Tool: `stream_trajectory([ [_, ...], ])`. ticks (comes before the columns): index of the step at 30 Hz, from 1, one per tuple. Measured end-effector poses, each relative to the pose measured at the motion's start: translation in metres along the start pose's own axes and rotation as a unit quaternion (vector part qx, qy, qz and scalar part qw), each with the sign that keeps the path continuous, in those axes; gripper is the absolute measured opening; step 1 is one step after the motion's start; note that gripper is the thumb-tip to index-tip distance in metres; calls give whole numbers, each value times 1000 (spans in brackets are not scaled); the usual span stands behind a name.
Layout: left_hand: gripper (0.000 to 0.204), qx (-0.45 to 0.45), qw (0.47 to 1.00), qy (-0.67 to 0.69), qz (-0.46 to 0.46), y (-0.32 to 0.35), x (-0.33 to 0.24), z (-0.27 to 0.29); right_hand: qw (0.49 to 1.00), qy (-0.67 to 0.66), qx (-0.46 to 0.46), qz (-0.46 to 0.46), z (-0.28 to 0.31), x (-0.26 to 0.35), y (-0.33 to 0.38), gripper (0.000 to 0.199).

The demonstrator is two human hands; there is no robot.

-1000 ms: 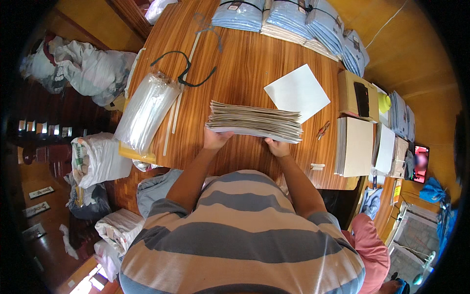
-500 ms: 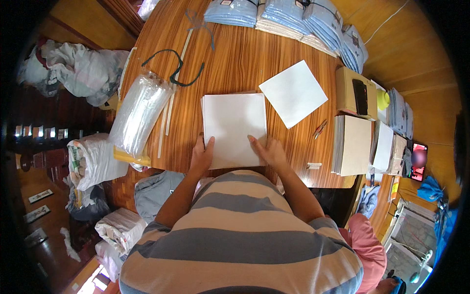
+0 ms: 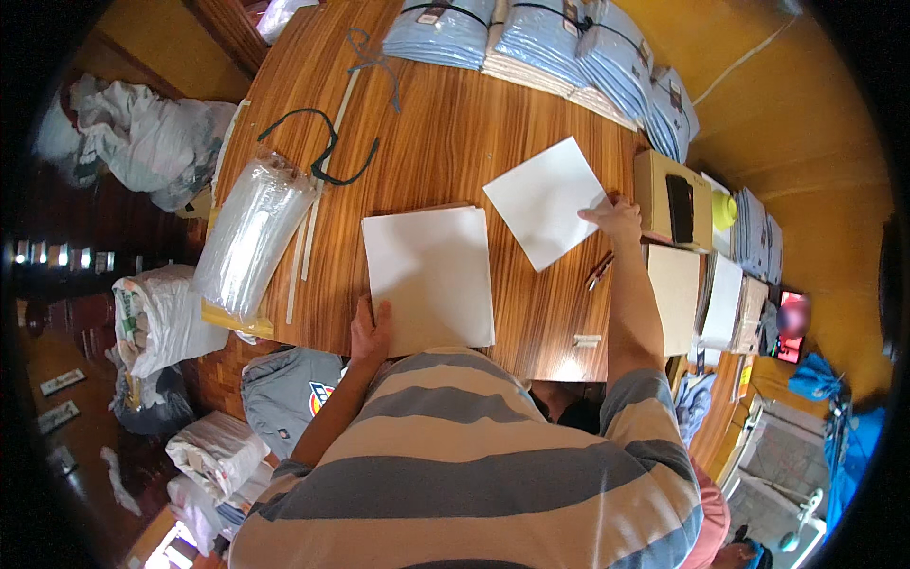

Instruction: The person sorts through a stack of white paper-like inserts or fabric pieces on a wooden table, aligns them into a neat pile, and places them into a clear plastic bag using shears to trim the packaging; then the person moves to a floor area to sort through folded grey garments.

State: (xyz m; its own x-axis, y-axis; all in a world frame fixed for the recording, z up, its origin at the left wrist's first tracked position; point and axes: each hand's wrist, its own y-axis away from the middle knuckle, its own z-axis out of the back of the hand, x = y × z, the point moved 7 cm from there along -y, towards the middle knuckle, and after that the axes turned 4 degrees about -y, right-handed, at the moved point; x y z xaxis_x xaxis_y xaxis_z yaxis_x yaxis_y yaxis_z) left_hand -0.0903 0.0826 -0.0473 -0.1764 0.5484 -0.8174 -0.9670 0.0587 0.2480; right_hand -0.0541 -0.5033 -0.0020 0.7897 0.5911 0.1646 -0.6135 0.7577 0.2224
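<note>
As far as I can tell from this end, the work is partway along. The stack (image 3: 431,280) lies flat at the near side of the desk (image 3: 436,142), its white top facing up and its sides fairly even, so I count the gathering and squaring as largely done. One flaw: a brown edge peeks out past the white at the far side.

My left hand (image 3: 370,330) sits at the stack's left side, thumb over the edge; whether it pinches or merely steadies, I can't tell. My right hand (image 3: 621,220) is stretched out to the loose sheet (image 3: 536,204), fingertips at its right corner. I can't make out a firm grip there, and the sheet looks flat on the desk, turned askew and just apart from the stack. I read that sheet as the piece not yet dealt with.

Neither hand is on anything else: the clear sleeves (image 3: 251,242) and black strap (image 3: 327,156) lie to the left, the red tool (image 3: 599,272) just beside my right arm (image 3: 633,303), the brown boards (image 3: 678,284) beyond it. No strap binds the stack, and how many layers it holds, I can't count from above.
</note>
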Motion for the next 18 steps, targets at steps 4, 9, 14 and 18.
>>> stream_trajectory([
  [4,51,-67,993,-87,-35,5,16,0,994,69,77,-16,-8,11,-13,128],
  [9,52,-8,999,-29,13,5,-10,7,991,-90,-72,67,14,8,-14,84],
  [14,49,-158,827,-431,-326,33,38,-23,878,-257,-295,277,133,70,86,24],
  [18,46,40,999,-9,32,1,2,5,759,-343,-362,418,206,98,193,22],
])
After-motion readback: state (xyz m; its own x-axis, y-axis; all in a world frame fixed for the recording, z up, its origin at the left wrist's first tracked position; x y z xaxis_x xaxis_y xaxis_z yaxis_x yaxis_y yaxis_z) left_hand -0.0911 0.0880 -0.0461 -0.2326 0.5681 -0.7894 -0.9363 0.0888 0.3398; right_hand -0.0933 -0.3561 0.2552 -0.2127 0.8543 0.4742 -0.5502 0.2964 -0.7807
